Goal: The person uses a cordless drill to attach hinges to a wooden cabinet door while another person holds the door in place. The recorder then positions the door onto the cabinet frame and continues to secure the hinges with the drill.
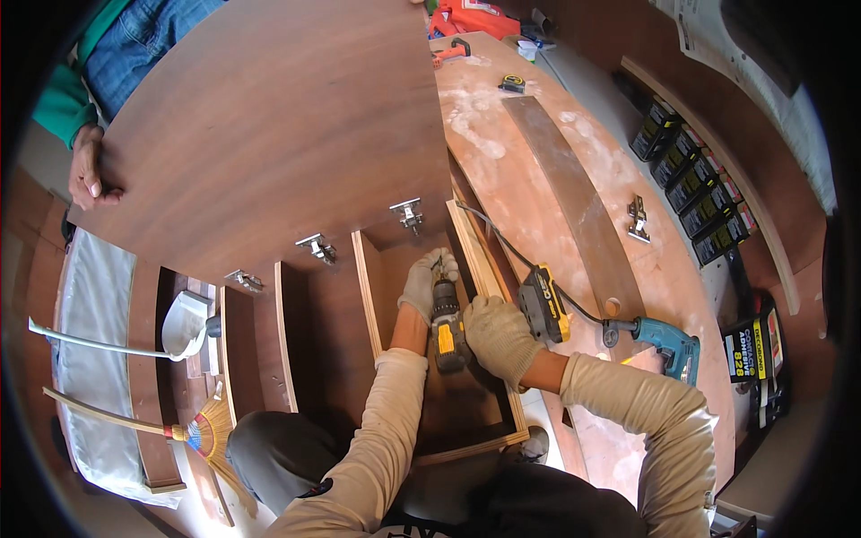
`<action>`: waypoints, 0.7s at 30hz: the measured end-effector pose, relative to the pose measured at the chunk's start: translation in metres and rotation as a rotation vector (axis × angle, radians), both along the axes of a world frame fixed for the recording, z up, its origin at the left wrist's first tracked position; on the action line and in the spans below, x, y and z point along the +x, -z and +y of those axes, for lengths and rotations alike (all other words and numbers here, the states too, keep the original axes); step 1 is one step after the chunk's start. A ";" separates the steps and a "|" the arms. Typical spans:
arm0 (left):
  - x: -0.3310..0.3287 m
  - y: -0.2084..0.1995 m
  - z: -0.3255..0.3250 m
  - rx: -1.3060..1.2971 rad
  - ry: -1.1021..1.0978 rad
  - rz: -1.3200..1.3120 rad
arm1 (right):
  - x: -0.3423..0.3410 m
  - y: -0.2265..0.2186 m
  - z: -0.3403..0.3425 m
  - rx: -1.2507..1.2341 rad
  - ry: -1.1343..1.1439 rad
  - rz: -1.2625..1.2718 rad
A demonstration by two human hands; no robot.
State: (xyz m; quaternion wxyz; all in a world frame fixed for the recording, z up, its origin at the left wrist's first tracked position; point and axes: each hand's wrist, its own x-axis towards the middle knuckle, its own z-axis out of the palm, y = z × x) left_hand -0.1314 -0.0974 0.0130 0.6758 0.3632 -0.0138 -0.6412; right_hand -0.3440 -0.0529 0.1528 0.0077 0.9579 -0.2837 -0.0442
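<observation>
Gloved right fingers wrapped round a drill, left fingers (gloved too) curled at its tip — pinch unclear

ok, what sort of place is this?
Likely a woodworking shop or a cabinet fit-out site: a cordless drill held over an open wooden cabinet frame, metal hinges on a large brown panel, and a blue power tool lying nearby.

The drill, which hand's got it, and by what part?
The right hand grips the drill by its handle. The left hand is at its front end; whether it pinches anything there can't be told.
</observation>
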 end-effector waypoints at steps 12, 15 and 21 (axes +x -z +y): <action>0.023 0.034 -0.041 -0.301 -0.144 0.258 | 0.053 0.018 -0.053 -0.310 -0.130 0.101; 0.009 0.036 -0.044 -0.417 -0.178 0.373 | 0.052 0.029 -0.057 -0.308 -0.089 0.080; 0.010 0.042 -0.044 -0.536 -0.195 0.612 | 0.061 0.029 -0.053 -0.332 -0.024 0.026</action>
